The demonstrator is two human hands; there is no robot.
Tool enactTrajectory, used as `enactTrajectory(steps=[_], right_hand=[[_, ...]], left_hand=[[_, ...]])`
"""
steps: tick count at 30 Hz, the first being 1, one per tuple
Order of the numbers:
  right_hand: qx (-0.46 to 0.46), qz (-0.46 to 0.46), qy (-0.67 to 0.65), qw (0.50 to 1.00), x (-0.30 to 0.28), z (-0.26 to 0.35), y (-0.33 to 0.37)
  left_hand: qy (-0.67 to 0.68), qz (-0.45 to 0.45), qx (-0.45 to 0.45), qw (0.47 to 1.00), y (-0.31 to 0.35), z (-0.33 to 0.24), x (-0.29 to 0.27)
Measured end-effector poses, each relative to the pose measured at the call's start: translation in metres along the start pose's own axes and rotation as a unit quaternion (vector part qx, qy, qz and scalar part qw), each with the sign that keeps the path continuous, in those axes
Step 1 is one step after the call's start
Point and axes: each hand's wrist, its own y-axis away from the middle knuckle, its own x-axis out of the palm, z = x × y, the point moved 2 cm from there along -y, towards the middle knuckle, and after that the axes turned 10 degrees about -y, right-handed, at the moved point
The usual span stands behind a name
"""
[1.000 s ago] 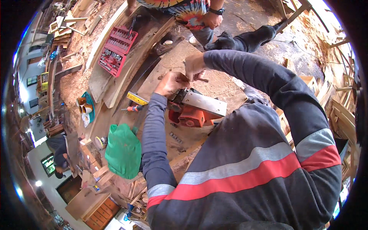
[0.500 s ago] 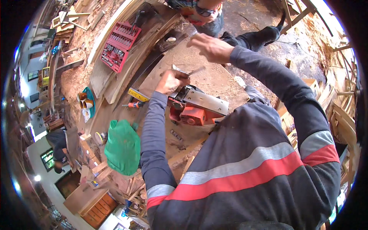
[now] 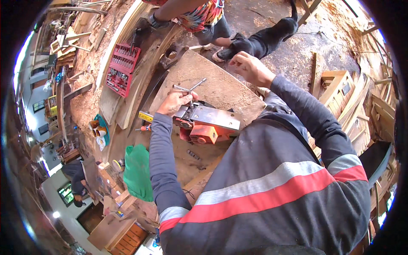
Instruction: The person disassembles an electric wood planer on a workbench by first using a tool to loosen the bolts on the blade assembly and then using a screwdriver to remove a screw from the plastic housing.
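An electric planer (image 3: 216,117) with a red body and a bright metal sole lies upside down on a wooden board. My left hand (image 3: 173,103) is closed around a metal three-armed wrench (image 3: 198,84), whose shaft reaches down to the cutter end of the planer. One wrench arm points up and away to the right, another toward the left. Raised over the far right part of the board, my right hand (image 3: 254,71) is apart from the wrench, its fingers loosely bent and nothing visible in them.
A red socket set (image 3: 122,68) lies open at the far left beside long planks. Left of my forearm are a yellow level (image 3: 145,116) and a green cloth (image 3: 138,170). Beyond the board are a black dog (image 3: 267,41) and another person (image 3: 199,17).
The wrench has turned in my left hand. My right hand has moved right and nearer. The other person's arm now reaches left, and the dog's head shows beside the board.
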Motion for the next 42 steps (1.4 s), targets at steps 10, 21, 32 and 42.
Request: enactTrajectory(steps=[10, 21, 32, 42], right_hand=[[0.059, -0.04, -0.026, 0.997, -0.002, 0.011, 0.021], [0.053, -0.061, -0.07, 0.994, 0.008, 0.014, 0.017], [0.087, -0.058, -0.102, 0.989, 0.018, 0.025, 0.005], [0.144, -0.057, -0.089, 0.984, 0.012, 0.017, 0.025]], left_hand=[[0.017, -0.062, -0.005, 0.998, 0.001, -0.017, 0.015], [-0.061, 0.015, -0.01, 0.998, -0.005, 0.002, 0.004], [-0.001, 0.025, 0.032, 0.999, -0.01, 0.01, 0.008], [-0.14, -0.1, -0.008, 0.985, -0.002, -0.017, 0.018]])
